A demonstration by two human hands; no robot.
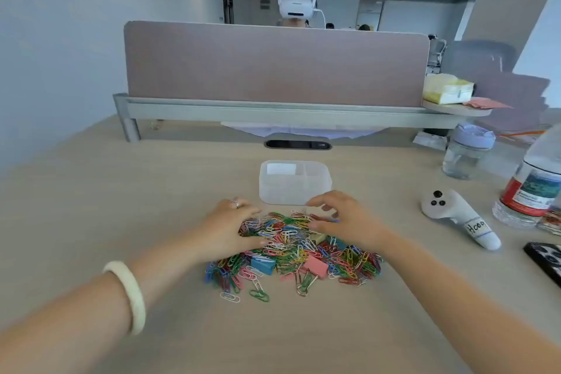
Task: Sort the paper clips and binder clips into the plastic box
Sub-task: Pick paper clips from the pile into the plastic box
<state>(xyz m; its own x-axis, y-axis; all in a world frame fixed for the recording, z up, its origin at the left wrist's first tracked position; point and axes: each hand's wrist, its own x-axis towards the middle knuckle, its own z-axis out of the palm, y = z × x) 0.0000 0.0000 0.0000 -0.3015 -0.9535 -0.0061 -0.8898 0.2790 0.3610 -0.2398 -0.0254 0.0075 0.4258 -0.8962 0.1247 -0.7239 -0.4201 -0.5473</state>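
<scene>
Head view: heap of coloured paper clips (297,249) mid-desk, just nearer than the clear plastic box (294,188), with a blue binder clip (262,266) and a pink binder clip (316,266) lying along its near edge. Left hand (230,228) resting on the heap's left side, fingers spread. Right hand (346,222) over the heap's far right edge, fingers curled toward the thumb; impossible to tell whether pinching a clip. Off to the right on the desk (121,206): white controller (455,215), water bottle (534,191), lidded jar (466,155).

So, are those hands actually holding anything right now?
Nothing is plainly held. The left hand rests on the pile of paper clips; the right hand hovers over its far edge, fingers curled. Whether it pinches a clip cannot be told.
</scene>
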